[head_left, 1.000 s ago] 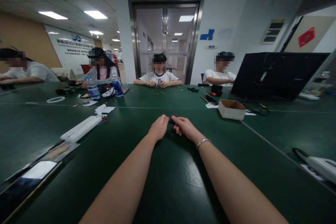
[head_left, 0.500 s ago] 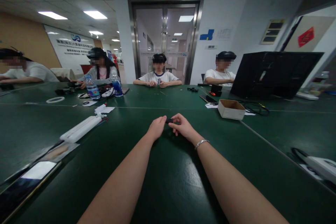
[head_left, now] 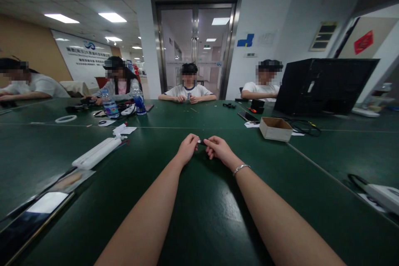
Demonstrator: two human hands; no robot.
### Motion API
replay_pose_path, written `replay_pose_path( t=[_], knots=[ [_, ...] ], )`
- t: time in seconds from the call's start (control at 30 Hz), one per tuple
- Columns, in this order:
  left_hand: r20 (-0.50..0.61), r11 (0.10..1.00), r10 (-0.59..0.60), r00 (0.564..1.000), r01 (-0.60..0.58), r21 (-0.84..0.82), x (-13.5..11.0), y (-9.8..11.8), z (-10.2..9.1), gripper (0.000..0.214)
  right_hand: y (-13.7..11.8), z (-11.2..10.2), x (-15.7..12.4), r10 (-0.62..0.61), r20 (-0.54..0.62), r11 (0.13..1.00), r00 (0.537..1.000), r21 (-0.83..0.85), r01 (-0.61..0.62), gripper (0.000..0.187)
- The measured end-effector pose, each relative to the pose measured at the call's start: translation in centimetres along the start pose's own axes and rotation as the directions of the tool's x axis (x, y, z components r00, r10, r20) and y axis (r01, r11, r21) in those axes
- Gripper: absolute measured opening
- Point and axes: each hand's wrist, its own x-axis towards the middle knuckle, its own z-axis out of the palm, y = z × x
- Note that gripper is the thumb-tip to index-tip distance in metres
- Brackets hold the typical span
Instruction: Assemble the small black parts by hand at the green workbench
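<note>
Between my two hands, just above the green table (head_left: 205,191), is a small black stick with a silvery end (head_left: 202,142), possibly a USB stick. My left hand (head_left: 188,149) pinches its left side, where the bright part shows beside the fingertips. On the black part, the thumb and forefinger of my right hand (head_left: 219,149) are closed, with the other fingers curled below. Much of the stick is hidden by fingers. A silver bracelet (head_left: 241,169) circles my right wrist.
An open cardboard box (head_left: 276,130) stands right of my hands, before a large black monitor (head_left: 324,87). To the left lie a white power strip (head_left: 97,153) and a phone (head_left: 34,220). Bottles (head_left: 139,103) stand farther back. Several people sit around the table.
The black stick shows a silvery part at its left that was not visible before. My right hand has shifted slightly right; my left hand is a little higher.
</note>
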Motion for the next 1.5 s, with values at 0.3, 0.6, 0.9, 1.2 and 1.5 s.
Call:
replay_pose_path(
  t=[0.3,0.6,0.9,1.2,1.5],
  knots=[
    [-0.022,0.998,-0.039,0.999,0.040,0.051,0.28,-0.42,-0.12,0.024,0.44,-0.16,0.28,-0.026,0.005,1.000,1.000,0.000,0.026,0.016],
    [-0.001,0.994,-0.041,0.999,0.041,0.103,0.18,-0.52,-0.06,0.022,0.39,-0.04,0.34,-0.031,0.004,0.999,1.000,-0.018,0.031,0.014],
    [0.010,0.993,-0.059,0.998,0.058,0.105,0.26,-0.40,-0.12,0.023,0.75,-0.16,0.56,-0.039,0.004,0.999,0.999,-0.012,0.039,0.016],
    [0.033,0.994,-0.081,0.996,0.078,0.079,0.06,0.10,-0.05,0.025,0.76,-0.33,0.56,-0.044,0.008,0.999,0.999,0.002,0.044,0.019],
    [-0.011,0.985,0.085,0.996,-0.082,0.149,-0.23,0.22,-0.07,0.022,0.77,-0.40,0.48,-0.032,-0.020,0.998,0.999,0.052,0.033,0.021]
  ],
)
